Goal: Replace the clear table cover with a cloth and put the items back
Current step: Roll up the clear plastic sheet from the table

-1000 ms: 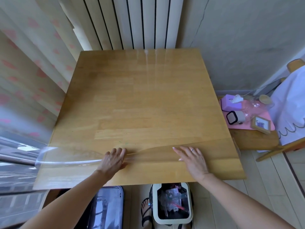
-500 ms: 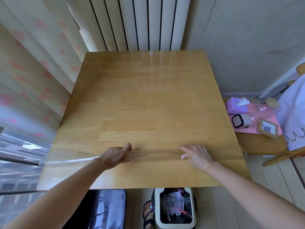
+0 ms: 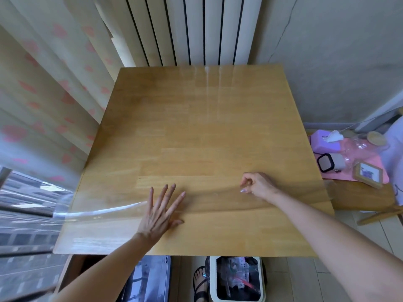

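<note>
Hands over wooden table [image 3: 218, 236]. Left hand [image 3: 160, 211] flat, fingers spread apart, pressing on clear cover [image 3: 98, 212]. Right hand [image 3: 258, 185] to right of left fingers, its fingers curled together, thumb and forefinger pinching raised crease of cover. Cover spreads beyond fingertips across far table; glossy rolled edge runs leftward from left fingers, past table side.

At the back, a white ribbed radiator [image 3: 196, 29]; left, a cream curtain [image 3: 43, 83] with pink hearts. On the pale floor [image 3: 305, 280], a white-rimmed bin [image 3: 213, 280] holding rubbish, a sandal [image 3: 198, 287] just left of it, a grey case [image 3: 150, 277] further left.
</note>
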A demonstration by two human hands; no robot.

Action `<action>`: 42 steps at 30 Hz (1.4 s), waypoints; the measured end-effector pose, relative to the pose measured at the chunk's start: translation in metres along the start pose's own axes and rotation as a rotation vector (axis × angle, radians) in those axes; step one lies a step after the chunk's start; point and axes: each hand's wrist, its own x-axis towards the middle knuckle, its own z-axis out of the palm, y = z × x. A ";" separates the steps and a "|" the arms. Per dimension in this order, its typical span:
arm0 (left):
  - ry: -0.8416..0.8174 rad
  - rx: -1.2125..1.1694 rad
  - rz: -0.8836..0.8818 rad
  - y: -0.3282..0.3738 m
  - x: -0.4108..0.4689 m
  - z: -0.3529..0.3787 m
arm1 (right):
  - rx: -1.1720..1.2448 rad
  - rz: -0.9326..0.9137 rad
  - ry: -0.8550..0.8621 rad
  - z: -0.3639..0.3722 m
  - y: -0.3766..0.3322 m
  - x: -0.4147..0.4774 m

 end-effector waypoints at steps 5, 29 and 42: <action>-0.016 -0.016 0.025 -0.011 0.017 0.006 | -0.467 -0.482 0.350 0.025 0.015 -0.015; 0.324 -0.079 0.042 -0.044 0.094 -0.031 | -0.350 -0.565 0.477 0.012 0.016 0.015; 0.225 -0.007 0.147 -0.039 0.083 0.000 | -0.650 -0.705 0.416 0.025 0.032 0.008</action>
